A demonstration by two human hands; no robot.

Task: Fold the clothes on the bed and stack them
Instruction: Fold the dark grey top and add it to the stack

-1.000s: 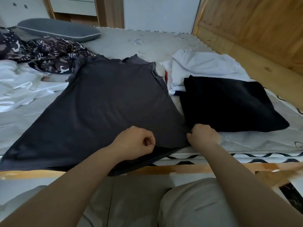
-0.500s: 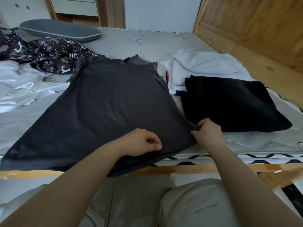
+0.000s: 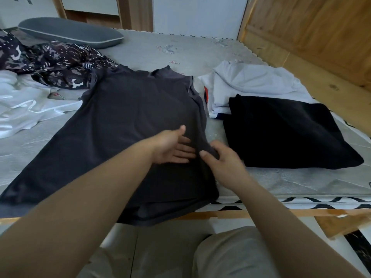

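Note:
A dark grey shirt (image 3: 124,117) lies spread on the bed, its hem hanging over the near edge. My left hand (image 3: 172,146) lies flat on it, palm turned right, fingers straight. My right hand (image 3: 222,159) pinches the shirt's right side edge and lifts a fold of cloth toward the left hand. To the right lies a folded black garment (image 3: 281,133), partly on top of a folded white garment (image 3: 251,83).
A patterned dark garment (image 3: 56,63) and a crumpled white garment (image 3: 24,105) lie at the left. A grey pillow (image 3: 70,33) sits at the back. The wooden bed frame (image 3: 301,63) runs along the right. My knees are below the mattress edge (image 3: 301,199).
Both hands moved up from the hem onto the shirt's right side. My left hand opened flat; my right hand pulled the side edge inward.

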